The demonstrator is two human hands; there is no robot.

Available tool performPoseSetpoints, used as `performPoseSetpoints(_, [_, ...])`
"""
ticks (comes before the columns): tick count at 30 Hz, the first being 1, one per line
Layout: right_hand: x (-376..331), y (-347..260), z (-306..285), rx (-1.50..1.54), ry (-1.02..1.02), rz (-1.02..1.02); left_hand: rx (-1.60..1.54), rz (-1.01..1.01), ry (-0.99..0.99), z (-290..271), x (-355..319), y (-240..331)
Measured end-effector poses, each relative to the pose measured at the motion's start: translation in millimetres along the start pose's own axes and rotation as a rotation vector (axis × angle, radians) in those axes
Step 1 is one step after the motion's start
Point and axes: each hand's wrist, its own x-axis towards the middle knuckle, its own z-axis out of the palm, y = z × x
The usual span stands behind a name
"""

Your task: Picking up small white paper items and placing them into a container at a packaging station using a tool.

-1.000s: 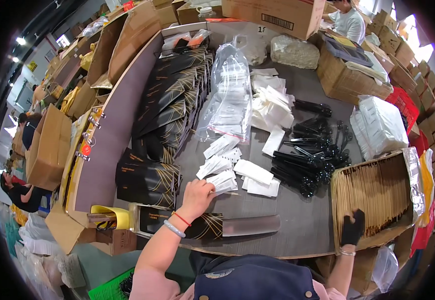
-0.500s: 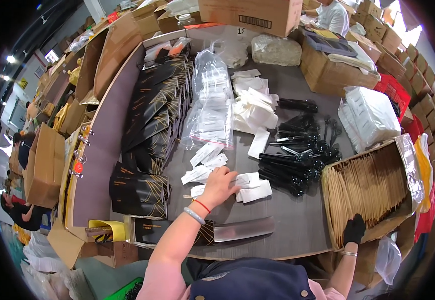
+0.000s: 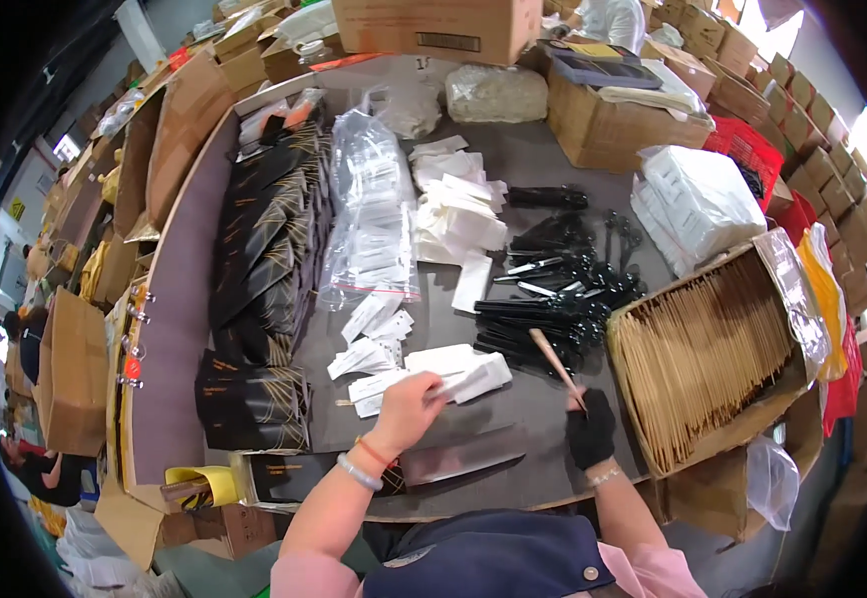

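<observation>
Right hand (image 3: 590, 431)'s gripping a stick (image 3: 553, 361); left hand (image 3: 409, 411)'s on packets (image 3: 480, 377), can't tell if pinching. Sloppy hold could drop the stick onto spoons (image 3: 525, 317), 11 o'clock.

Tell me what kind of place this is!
Probably a packing workshop: many thin wooden sticks, a long overlapping row of black packets, and cardboard boxes stacked at the right all suggest it.

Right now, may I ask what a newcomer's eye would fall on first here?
Probably the open cardboard box packed with thin wooden sticks, at the right of the table. Next might come the overlapping row of black packets down the left, and the black utensils heaped right of centre. The black-gloved right hand, holding a pale stick near that heap, also stands out.
</observation>
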Motion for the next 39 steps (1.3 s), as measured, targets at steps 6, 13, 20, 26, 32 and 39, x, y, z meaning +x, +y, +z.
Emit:
performPoseSetpoints(6, [47.0,-22.8,7.3,-0.207,-0.155,-0.156,0.027,0.079,-0.324,-13.2,-66.9,20.1])
performPoseSetpoints(13, [45.5,-15.5,20.5,-0.235,-0.133,-0.104,0.296,0.176,-0.064,-5.7,-103.8,27.7])
performPoseSetpoints(20, [60.2,-21.5,29.3,-0.269,-0.162,-0.184,0.403,0.204,-0.062,-1.5,-106.3,30.2])
performPoseSetpoints(26, [63.2,-24.1,20.2,-0.336,-0.074,-0.250,0.440,0.188,-0.040,1.0,-116.8,39.5])
performPoseSetpoints(32, [68.2,-51.3,-13.2,-0.077,-0.144,-0.088,0.522,0.046,-0.083,-6.1,-138.5,53.3])
performPoseSetpoints(39, [54.3,-84.3,-24.4,0.147,-0.920,0.134,0.575,0.012,-0.144,-1.7,-144.0,64.7])
